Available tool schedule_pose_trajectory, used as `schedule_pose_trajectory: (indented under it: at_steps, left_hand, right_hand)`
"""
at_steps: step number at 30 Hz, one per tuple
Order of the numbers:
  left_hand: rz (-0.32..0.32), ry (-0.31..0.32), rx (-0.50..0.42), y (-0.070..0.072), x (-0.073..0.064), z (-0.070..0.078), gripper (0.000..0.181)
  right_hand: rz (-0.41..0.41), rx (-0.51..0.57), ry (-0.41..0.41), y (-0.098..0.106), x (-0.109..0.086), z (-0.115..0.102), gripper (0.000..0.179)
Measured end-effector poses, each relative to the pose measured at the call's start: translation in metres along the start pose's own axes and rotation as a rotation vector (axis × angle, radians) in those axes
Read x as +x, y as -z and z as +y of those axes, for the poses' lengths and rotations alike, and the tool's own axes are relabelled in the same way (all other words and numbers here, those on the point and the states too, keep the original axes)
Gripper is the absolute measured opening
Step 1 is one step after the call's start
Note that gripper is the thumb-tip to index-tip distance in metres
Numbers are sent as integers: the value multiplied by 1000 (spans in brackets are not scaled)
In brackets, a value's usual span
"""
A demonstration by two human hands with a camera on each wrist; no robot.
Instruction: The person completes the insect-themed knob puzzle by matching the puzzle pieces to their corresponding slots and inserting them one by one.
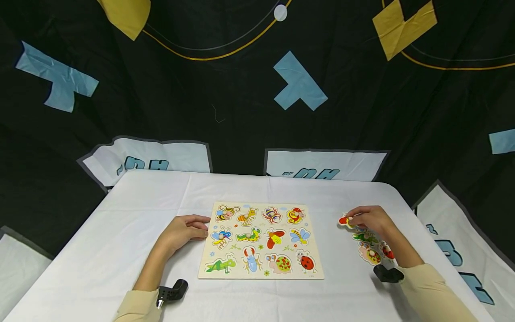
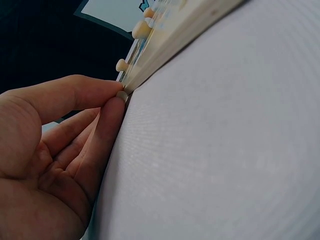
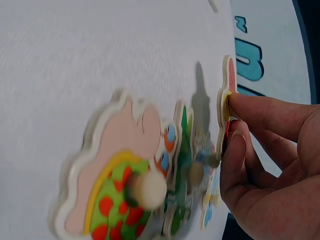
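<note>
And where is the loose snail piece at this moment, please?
In the head view, the loose snail piece lies on the table to the right of the puzzle board, near the right hand, with a green piece just beyond it.

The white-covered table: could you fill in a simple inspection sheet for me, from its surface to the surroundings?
Surface: white cloth, faintly creased.
Job's things: wooden puzzle board lying flat, with insect and snail pictures; loose pieces grouped to its right, including a snail piece with a knob.
Clutter: nothing seen.
Left hand: fingers at the board's left edge; whether they pinch it is unclear.
Right hand: pinches a red-and-yellow piece beside the loose ones.
Cables: nothing seen.
Surroundings: black backdrop with blue and yellow shapes; white panels with blue markings.
</note>
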State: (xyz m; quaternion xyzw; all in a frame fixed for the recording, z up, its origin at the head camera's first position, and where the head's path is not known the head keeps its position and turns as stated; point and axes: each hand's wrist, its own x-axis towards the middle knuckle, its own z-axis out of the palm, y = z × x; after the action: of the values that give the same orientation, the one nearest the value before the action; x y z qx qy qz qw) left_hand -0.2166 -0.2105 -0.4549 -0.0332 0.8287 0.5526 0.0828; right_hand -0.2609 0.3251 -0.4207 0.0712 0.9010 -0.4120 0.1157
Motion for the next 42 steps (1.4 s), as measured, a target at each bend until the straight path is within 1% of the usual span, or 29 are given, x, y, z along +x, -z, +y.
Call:
schedule_pose_trajectory:
  at_steps: [8,14,18,25,29,34,36,42]
  left_hand:
    - [-1,2,-5,0,0,-1,50]
    - [0,1,-6,0,1,0,50]
    - [-5,4,-7,0,1,1,50]
    - [-7,7,-14,0,1,0,50]
    - [-4,6,-10,0,1,0,50]
    - [-5,6,-15,1,1,0,50]
    - [-7,5,-20,1,1,0,50]
    - [-7,6,-17,1,1,0,50]
  right_hand:
    - [-12,12,55,-16,2,-17,24]
    - [-8,-11,53,-26,4,-29,23]
    - [-14,-7,54,-32,6,-36,22]
    - [-46,1,93,-43,8,-48,21]
    - [-65,-3,101,-49,8,-56,21]
    - [-100,-4,123,-60,7,-65,22]
    - [-111,5,123,-65,7,-67,21]
    - [-140,1,154,-80,7,-76,18]
